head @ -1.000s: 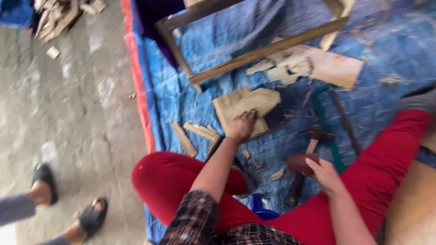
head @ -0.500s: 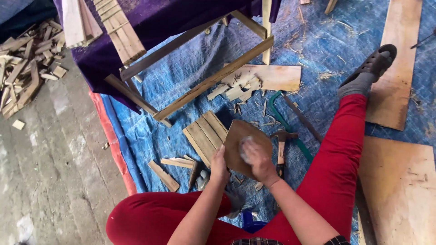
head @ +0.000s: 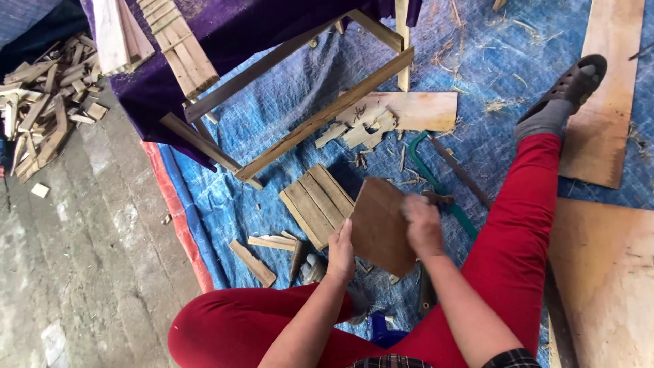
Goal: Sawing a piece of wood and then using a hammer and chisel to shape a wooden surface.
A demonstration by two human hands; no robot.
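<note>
I hold a flat brown wooden board (head: 378, 228) up in front of me with both hands. My left hand (head: 340, 251) grips its left edge and my right hand (head: 422, 225) grips its right side. Just beyond the board a panel of joined wooden slats (head: 315, 203) lies on the blue tarp (head: 272, 129). My legs in red trousers (head: 518, 232) stretch out on either side.
A wooden frame (head: 320, 112) lies across the tarp, with a plywood sheet and offcuts (head: 388, 116) behind it. A green-framed saw (head: 443, 187) lies by my right leg. Loose sticks (head: 262, 255) lie near my knee, scrap wood (head: 41, 123) is piled at left, and plywood sheets (head: 603, 272) lie at right.
I have lifted the brown board clear with both hands; a second ago my left hand was on the wood on the tarp and my right hand was by the tools. The view has swung left.
</note>
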